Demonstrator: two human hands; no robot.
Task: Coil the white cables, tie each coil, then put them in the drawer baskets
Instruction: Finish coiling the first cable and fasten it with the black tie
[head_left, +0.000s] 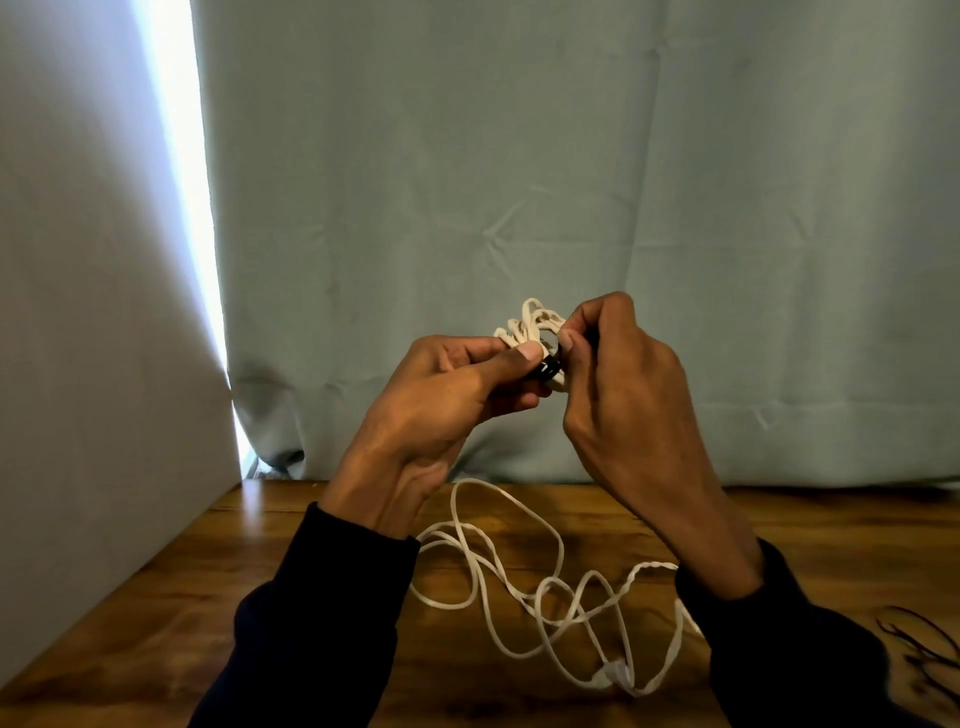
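Hands: 2, left hand (441, 400) and right hand (618, 384) both pinching 1 coiled white cable (530, 325) with black tie (548, 370) | 1 loose white cable (519, 582) on surface (208, 597), 6 o'clock

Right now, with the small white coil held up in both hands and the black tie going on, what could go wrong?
1. The black tie looks only partly wrapped; if either hand eases, the small white cable coil may spring open.
2. A loose white cable sprawls in crossing loops on the wooden table beneath the dark sleeves; lowering the arms could snag or drag it.
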